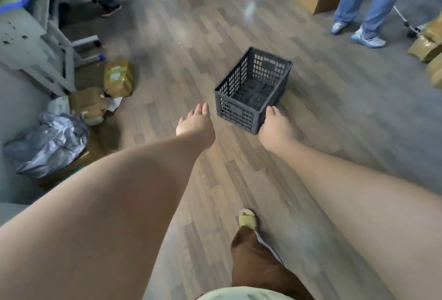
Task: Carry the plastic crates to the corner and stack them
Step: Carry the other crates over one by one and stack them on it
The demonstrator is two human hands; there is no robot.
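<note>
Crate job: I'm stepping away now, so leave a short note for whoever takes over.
Left hand: open, empty, short of the dark plastic crate.
Right hand: open, empty, near the crate's near corner; contact can't be told.
Crate: empty, upright on the wood floor, not lifted.
Done: nothing visible.
Left: grip it, carry it to the corner, stack it. No other crates in view.

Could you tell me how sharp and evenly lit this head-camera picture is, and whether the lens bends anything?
Head view: the dark plastic crate is fairly sharp; the grey shelving at left is smeared; pale glare patches lie on the wood-look floor; the wide lens stretches both forearms, with the left hand and right hand small.
</note>
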